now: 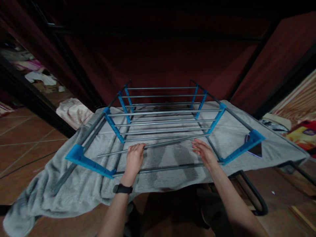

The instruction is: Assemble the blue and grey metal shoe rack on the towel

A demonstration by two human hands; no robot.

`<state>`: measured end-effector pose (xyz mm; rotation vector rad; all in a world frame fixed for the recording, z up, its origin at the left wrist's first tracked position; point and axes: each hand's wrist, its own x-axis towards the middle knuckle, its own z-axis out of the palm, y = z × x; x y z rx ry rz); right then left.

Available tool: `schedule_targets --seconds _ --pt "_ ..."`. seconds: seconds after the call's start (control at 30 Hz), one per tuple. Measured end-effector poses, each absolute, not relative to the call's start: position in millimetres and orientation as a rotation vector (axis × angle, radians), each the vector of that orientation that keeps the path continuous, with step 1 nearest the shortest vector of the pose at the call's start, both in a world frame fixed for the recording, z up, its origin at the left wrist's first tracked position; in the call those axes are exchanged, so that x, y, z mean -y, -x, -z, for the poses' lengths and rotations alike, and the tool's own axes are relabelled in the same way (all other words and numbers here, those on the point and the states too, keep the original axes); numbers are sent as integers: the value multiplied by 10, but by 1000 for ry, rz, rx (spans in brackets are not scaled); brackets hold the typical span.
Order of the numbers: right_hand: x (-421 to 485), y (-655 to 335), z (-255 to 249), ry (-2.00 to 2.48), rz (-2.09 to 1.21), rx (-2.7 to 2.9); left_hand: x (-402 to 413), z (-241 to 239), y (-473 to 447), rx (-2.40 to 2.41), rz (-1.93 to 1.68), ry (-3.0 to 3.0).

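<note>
A drying rack with grey metal rods and blue plastic brackets (pixel 112 124) stands before me, over a grey towel (pixel 74 184) spread beneath it. One loose rod (pixel 168 142) lies slanted across the front. My left hand (pixel 134 158), a black watch on its wrist, has its fingers curled over that loose rod. My right hand (pixel 203 150) hovers with fingers stretched out, just above the rod's right part, holding nothing.
A blue bracket (pixel 86 161) juts out front left and another blue bracket (pixel 243 146) front right, with a dark flat object (pixel 256 150) behind it. Dark red curtain and black frame poles rise behind. Tiled floor and heaped cloth (pixel 72 112) lie left; coloured items right.
</note>
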<state>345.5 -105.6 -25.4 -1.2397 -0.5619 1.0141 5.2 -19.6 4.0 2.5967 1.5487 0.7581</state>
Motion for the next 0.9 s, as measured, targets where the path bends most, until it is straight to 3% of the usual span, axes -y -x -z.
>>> schedule_targets --seconds 0.9 --pt "982 -3695 496 1140 -898 149 151 36 -61 -1515 -423 -2646"
